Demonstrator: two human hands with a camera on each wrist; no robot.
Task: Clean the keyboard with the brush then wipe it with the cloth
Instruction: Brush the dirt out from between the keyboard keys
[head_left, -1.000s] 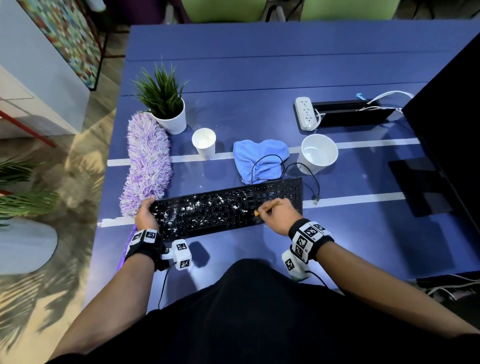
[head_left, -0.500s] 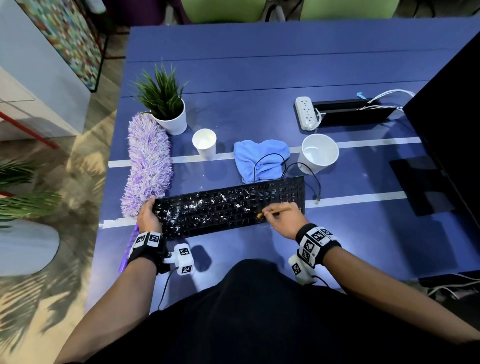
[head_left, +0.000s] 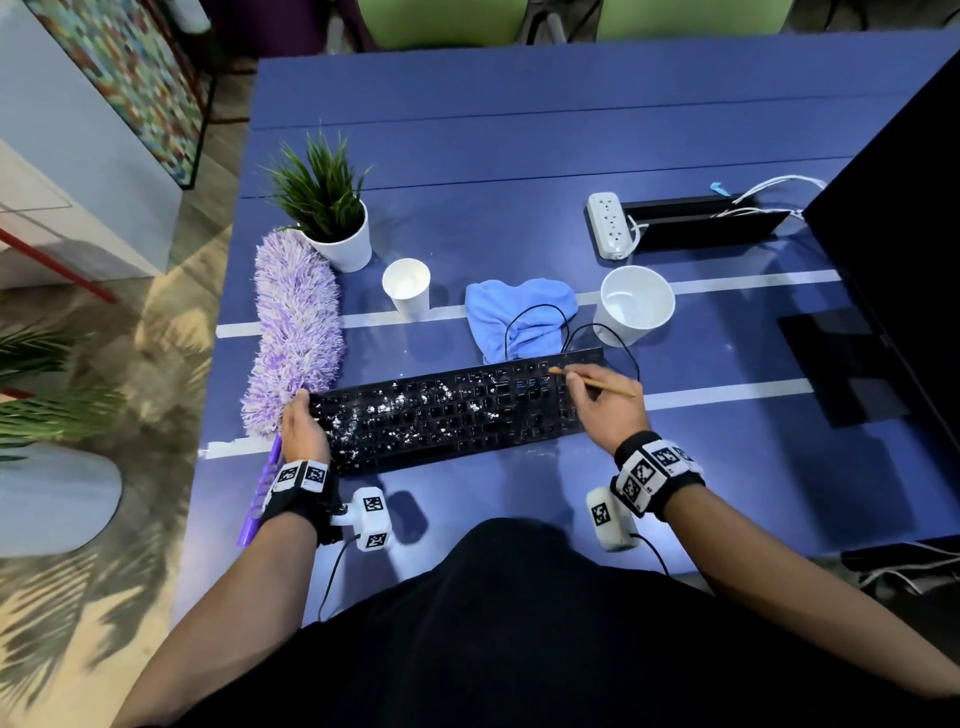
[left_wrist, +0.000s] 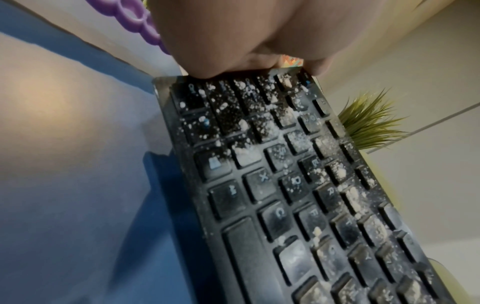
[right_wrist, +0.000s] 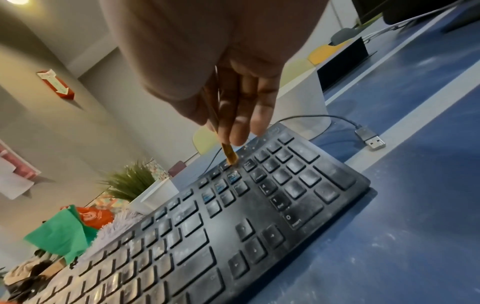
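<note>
A black keyboard (head_left: 452, 410) lies on the blue table, its left half speckled with white crumbs (left_wrist: 259, 123). My left hand (head_left: 304, 423) grips the keyboard's left end (left_wrist: 233, 76). My right hand (head_left: 602, 400) pinches a thin wooden brush (head_left: 597, 382); its tip (right_wrist: 231, 157) touches the top key rows near the number pad. The keyboard's right part (right_wrist: 285, 185) looks only faintly dusty. A crumpled blue cloth (head_left: 519, 317) rests just behind the keyboard, under the black cable (head_left: 535, 312).
A purple fluffy duster (head_left: 296, 327) lies at the left beside a potted plant (head_left: 332, 218). A paper cup (head_left: 408, 288) and a white bowl (head_left: 636, 304) stand behind the keyboard. A power strip (head_left: 610, 226) and a dark monitor (head_left: 904, 249) are at the right. The loose USB plug (right_wrist: 370, 139) lies on the table.
My right hand has moved right and away from me, carrying the brush tip from the keyboard's lower middle up to its top right rows. The left hand has kept its hold.
</note>
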